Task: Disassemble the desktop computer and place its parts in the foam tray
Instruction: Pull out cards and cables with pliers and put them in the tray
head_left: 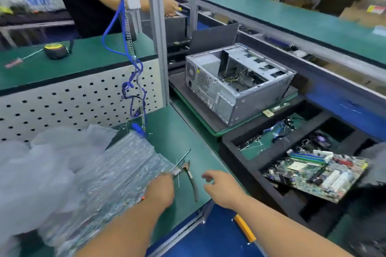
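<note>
Left hand (161, 189) pinches what looks like a thin tool by the pliers (191, 177), likely fetching it for more stripping. Right hand (221, 186) hovers loose, holding nothing. Open computer case (236, 81) at one o'clock; motherboard (315, 175) tilted in foam tray (234, 158) at three o'clock.

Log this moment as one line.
left hand at pliers | right hand open | motherboard in foam tray | case open

Bare grey sheet-metal computer case (234, 81), matt black foam tray (234, 152), glossy, crinkled bubble wrap (117, 173), and a seemingly matt green tabletop (179, 131).
</note>
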